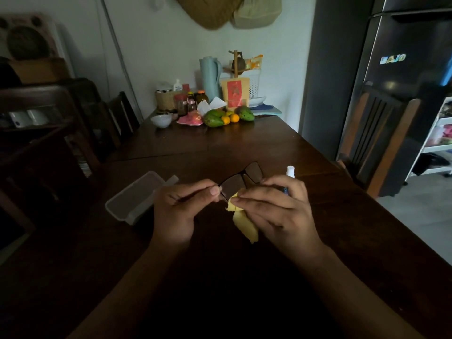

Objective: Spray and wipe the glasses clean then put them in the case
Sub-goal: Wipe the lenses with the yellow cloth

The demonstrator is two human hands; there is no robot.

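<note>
The person is wiping the dark-framed glasses [241, 179], which are being held up just above the dark wooden table [220, 148], between the two hands. The left hand [176, 209] is pinching the frame at its outer end, thumb and forefinger curled round the hinge area, with the other fingers tucked in. The right hand [274, 211] is gripping a folded yellow cloth [244, 226], its fingers closed over the fold and pressing it against the lower edge of the nearer lens; the loose tail of the cloth is hanging down below the hand. To do this step well, the left hand's grip is probably best kept on the frame and off the glass, so that no fresh fingermarks are being laid down. The cloth should likely be sandwiching the lens front and back, travelling in small circles from the middle out to the rim, with light pressure so the frame is not being twisted. The farther lens is tilting away toward the small white-capped spray bottle [290, 171], which is standing just behind the right hand; whether that lens is already clean cannot be told in this dim light. The clear plastic case [134, 196] is lying open on the table near the left hand, waiting for the glasses.
</note>
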